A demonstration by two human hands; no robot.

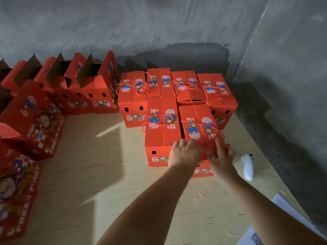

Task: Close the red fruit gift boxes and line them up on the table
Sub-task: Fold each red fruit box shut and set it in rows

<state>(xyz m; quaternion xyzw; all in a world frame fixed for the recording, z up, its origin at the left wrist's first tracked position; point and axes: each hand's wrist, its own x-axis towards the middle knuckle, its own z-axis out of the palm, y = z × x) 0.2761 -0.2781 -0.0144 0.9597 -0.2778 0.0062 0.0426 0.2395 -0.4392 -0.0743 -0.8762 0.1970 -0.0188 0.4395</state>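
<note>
At about four o'clock on the pale plywood table (92, 156), the nearest red corrugated-cardboard gift box with a twisted rope handle (198, 124) is pressed at its near top edge by the left hand (184, 153) and right hand (222, 159), fingers spread flat, nothing clasped. The glossy printed flaps should be pushed down evenly. Its long side should then be squared flush against the closed red neighbouring box (161, 124) at nine o'clock.

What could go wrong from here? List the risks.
1. Both hands, left and right, press the near end of the front-right box, which sits skewed to its neighbour; pushing it may jam the row.
2. Its rope handle lies loose and could snag.
3. One back-row box shows a lifted flap, so it may spring open.
</note>
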